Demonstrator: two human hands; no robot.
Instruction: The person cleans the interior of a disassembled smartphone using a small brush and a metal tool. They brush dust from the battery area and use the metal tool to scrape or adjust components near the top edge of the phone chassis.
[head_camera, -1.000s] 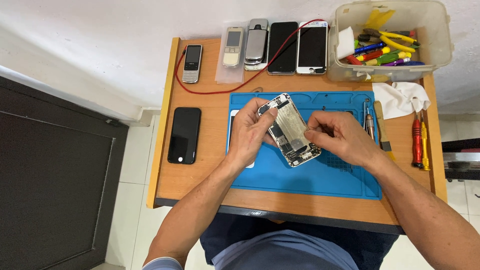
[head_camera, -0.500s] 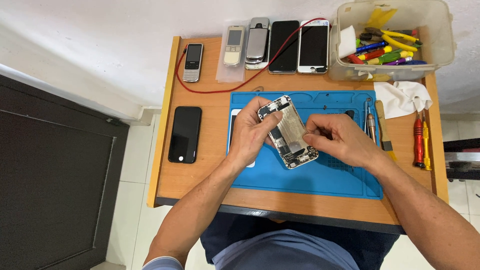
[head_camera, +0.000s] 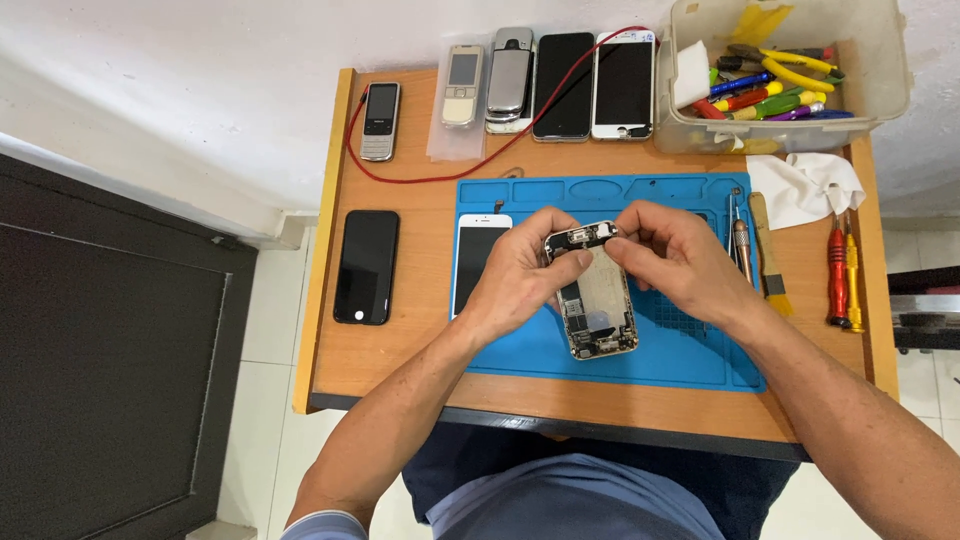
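An opened phone body (head_camera: 598, 300) with its circuit parts showing is held over the blue work mat (head_camera: 690, 350). My left hand (head_camera: 520, 275) grips its left side with the thumb across the upper part. My right hand (head_camera: 680, 258) holds the top right corner, fingertips pinched at the upper edge. A detached white phone screen (head_camera: 478, 255) lies face up on the mat, partly under my left hand.
A black phone (head_camera: 367, 266) lies left of the mat. Several phones (head_camera: 560, 85) and a red cable (head_camera: 420, 178) line the desk's far edge. At the back right stands a clear tool box (head_camera: 880, 95); a white cloth (head_camera: 805, 188), a brush (head_camera: 768, 255) and screwdrivers (head_camera: 840, 270) lie on the right.
The opened phone has turned from tilted to nearly upright and lengthwise. Both hands have shifted toward its top end.
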